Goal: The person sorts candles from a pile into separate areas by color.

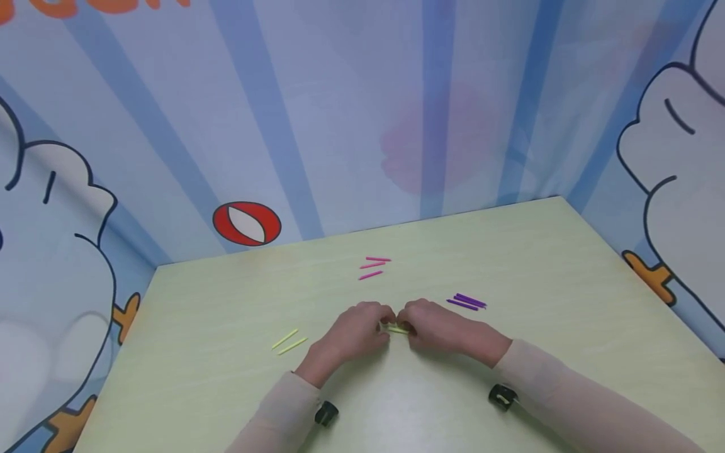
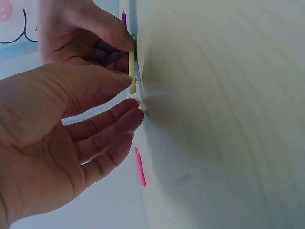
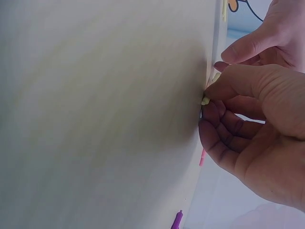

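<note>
Over the middle of the table, my right hand [image 1: 436, 326] pinches a thin pale yellow candle [image 1: 398, 329] between thumb and fingers. Its wick end [image 3: 205, 101] pokes out past the fingertips in the right wrist view. My left hand [image 1: 359, 330] is at the candle's other end. In the left wrist view, the left thumb [image 2: 112, 82] overlaps that end of the candle, while its fingers [image 2: 107, 138] are loosely bent, with a gap to the thumb. Two more yellow candles [image 1: 292, 346] lie on the table left of my left hand.
Three pink candles [image 1: 372, 265] lie farther back on the pale table [image 1: 226, 377]. A small group of purple candles [image 1: 467, 302] is just beyond my right hand. Behind the table stands a printed blue striped backdrop [image 1: 362, 126], with side panels at left and right.
</note>
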The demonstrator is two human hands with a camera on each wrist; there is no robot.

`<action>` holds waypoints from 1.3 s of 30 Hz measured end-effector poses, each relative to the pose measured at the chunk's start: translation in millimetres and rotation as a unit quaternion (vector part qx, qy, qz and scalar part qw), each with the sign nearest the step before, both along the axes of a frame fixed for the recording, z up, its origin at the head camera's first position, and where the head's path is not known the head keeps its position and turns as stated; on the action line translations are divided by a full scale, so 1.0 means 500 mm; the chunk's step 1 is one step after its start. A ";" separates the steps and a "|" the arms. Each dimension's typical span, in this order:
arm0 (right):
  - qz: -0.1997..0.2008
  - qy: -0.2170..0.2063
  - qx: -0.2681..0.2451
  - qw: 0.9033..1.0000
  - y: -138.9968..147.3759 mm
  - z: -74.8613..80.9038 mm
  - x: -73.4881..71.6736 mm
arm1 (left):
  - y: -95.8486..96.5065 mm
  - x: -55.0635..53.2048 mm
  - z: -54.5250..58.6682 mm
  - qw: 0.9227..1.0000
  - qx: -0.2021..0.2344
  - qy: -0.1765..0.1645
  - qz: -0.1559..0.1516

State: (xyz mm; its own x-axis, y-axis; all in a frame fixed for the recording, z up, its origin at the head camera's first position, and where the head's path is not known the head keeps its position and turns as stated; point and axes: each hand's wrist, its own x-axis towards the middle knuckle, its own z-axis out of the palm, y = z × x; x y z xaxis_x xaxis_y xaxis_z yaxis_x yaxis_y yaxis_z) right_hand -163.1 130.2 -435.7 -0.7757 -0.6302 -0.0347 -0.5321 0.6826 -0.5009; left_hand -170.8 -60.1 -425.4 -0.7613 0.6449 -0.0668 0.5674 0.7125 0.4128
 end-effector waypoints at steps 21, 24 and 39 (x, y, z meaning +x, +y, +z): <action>0.001 -0.003 -0.009 1.000 0.002 -0.001 0.000 | 0.013 -0.007 -0.018 1.000 0.017 0.001 0.002; 0.001 0.001 -0.008 1.000 0.002 -0.002 0.000 | 0.013 -0.007 -0.020 1.000 0.021 0.008 -0.004; 0.010 0.007 0.013 1.000 0.003 0.001 0.000 | 0.005 -0.002 -0.013 0.999 0.019 0.023 -0.013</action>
State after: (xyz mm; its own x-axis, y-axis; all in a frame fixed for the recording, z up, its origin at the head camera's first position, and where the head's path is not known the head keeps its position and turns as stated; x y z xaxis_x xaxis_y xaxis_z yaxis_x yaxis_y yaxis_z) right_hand -163.1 131.5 -435.1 -0.7630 -0.6450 -0.0413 -0.5527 0.6843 -0.4757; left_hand -171.6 -57.5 -432.0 -0.7461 0.6658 -0.0075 0.6045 0.6819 0.4118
